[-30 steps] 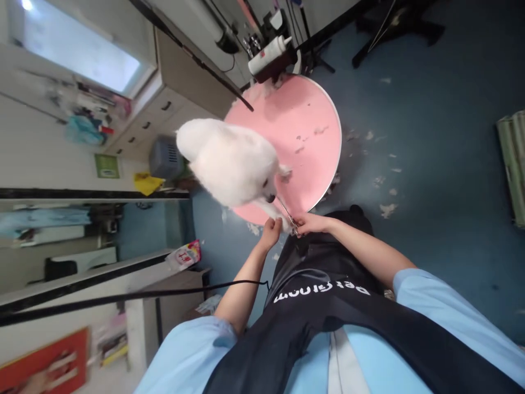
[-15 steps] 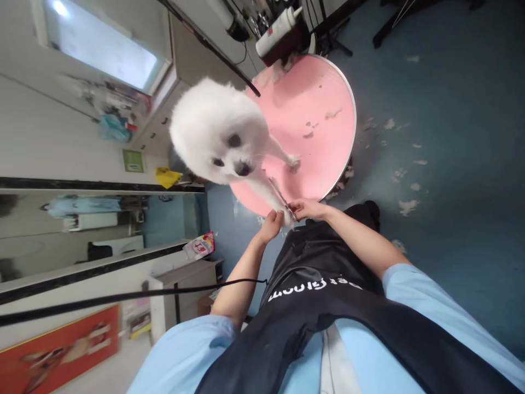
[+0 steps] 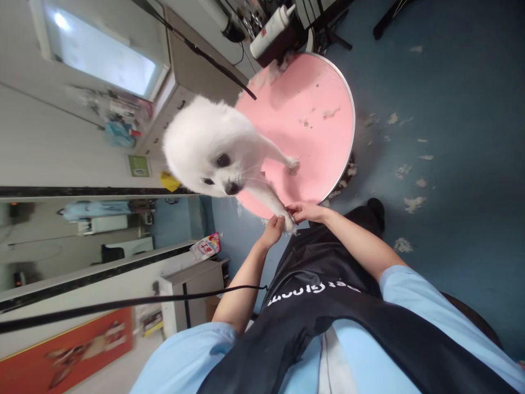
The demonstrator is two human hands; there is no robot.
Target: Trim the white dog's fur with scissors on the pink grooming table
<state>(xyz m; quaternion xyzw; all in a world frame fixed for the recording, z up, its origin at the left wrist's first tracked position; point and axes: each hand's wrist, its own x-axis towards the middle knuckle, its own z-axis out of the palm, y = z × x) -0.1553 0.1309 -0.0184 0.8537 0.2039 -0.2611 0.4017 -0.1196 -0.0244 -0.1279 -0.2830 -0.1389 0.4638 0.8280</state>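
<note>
Work appears partway along, judged from the litter. Loose fur clippings (image 3: 331,113) lie scattered on the round pink surface (image 3: 324,139), more along its far edge, and pale fur tufts (image 3: 414,204) dot the blue floor (image 3: 455,142) to the right. The white dog (image 3: 209,139) stands at the left of the surface; its head coat reads as even and rounded, so probably already shaped. The near forepaw (image 3: 289,223) is in hand, raised just past the near rim; wispy ends at its tip suggest trimming is unfinished there. The other forepaw (image 3: 292,165) rests on the surface; whether it is finished cannot be told.

Left hand (image 3: 272,232): fingers closed on the near forepaw, gripping from the left. Right hand (image 3: 307,212): fingers grasping the metal scissors (image 3: 292,215) against the paw's right side; blades mostly hidden, spread unclear.

Materials: coat dense and plush on the head, shorter on the slim forelegs. Surface smooth, matte, with a thin pale rim. Apron (image 3: 324,306) black, slightly glossy, creased. Bottle (image 3: 272,33) at the far side: white, cylindrical, narrow nozzle.
</note>
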